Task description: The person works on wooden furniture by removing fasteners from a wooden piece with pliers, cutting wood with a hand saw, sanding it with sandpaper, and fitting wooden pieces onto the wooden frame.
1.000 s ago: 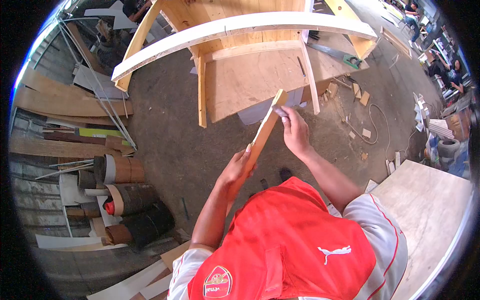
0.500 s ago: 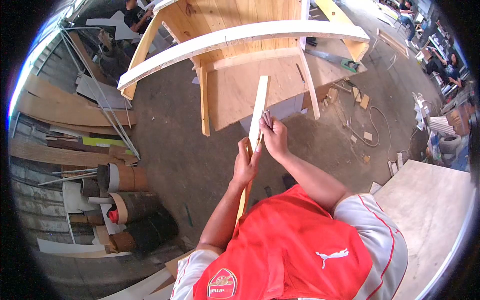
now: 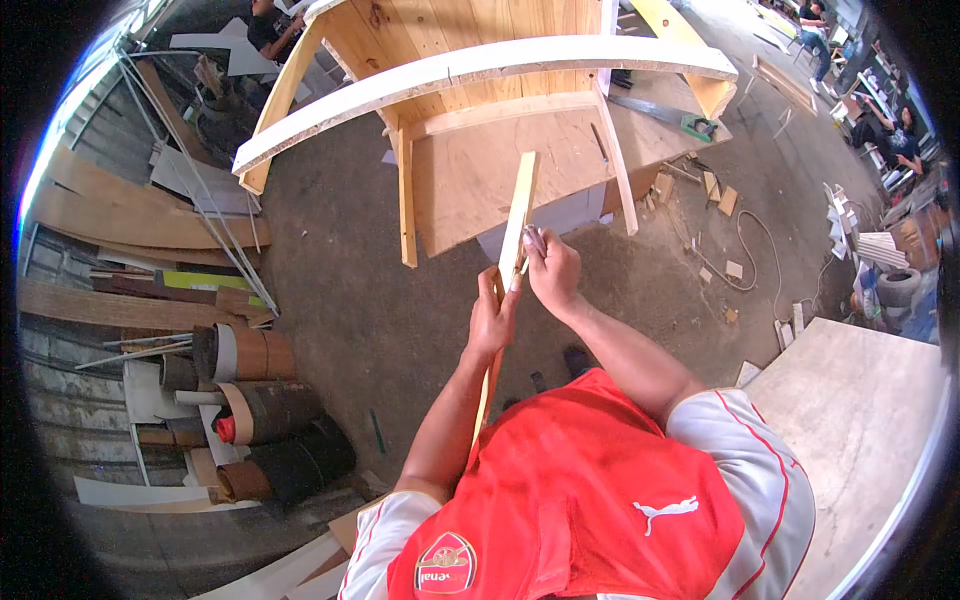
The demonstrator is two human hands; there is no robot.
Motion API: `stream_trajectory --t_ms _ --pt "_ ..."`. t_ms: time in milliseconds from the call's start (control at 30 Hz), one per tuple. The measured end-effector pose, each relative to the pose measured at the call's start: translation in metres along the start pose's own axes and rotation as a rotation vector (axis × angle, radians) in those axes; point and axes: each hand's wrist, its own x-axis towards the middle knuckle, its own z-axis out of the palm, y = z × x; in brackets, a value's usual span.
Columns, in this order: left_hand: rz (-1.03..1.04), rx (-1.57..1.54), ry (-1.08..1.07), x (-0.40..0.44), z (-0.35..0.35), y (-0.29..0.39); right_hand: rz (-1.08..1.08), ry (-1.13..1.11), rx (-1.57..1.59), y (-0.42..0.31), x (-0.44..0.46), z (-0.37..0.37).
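My left hand [image 3: 492, 312] is closed around a long, narrow wooden strip [image 3: 520, 195], which points away from my body with its far end raised toward the workbench. Against the strip's right side, my right hand [image 3: 553, 272] grips a small dark metal tool [image 3: 535, 240]. Its handle end shows above the fist; the working end is hidden by my fingers, so its exact kind is unclear. The strip's lower part runs down beside my left forearm to my red shirt.
Ahead stands a wooden frame with a curved white-topped rail [image 3: 480, 65] over a workbench [image 3: 500, 170]. A green-handled handsaw [image 3: 698, 127] lies on its right. Offcuts [image 3: 728, 200] and a cord [image 3: 752, 270] lie on the floor. Rolls [image 3: 275, 405] are at left, a panel [image 3: 850, 420] at right.
My right hand has shifted slightly and its wrist has turned, so less of the metal tool shows. The left hand stays on the strip. The view has moved a little.
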Motion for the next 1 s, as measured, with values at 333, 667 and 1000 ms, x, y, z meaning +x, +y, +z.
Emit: stream_trajectory --t_ms 333,667,1000 --pt "-0.084 -0.019 -0.050 0.026 0.012 -0.026 0.111 0.080 0.120 0.003 -0.012 -0.017" --pt "-0.244 -0.259 -0.046 0.061 -0.035 -0.122 0.122 -0.116 -0.142 0.068 -0.020 -0.070" --pt "-0.350 -0.610 -0.390 0.036 -0.014 -0.045 -0.320 -0.394 0.072 0.021 -0.002 -0.053"
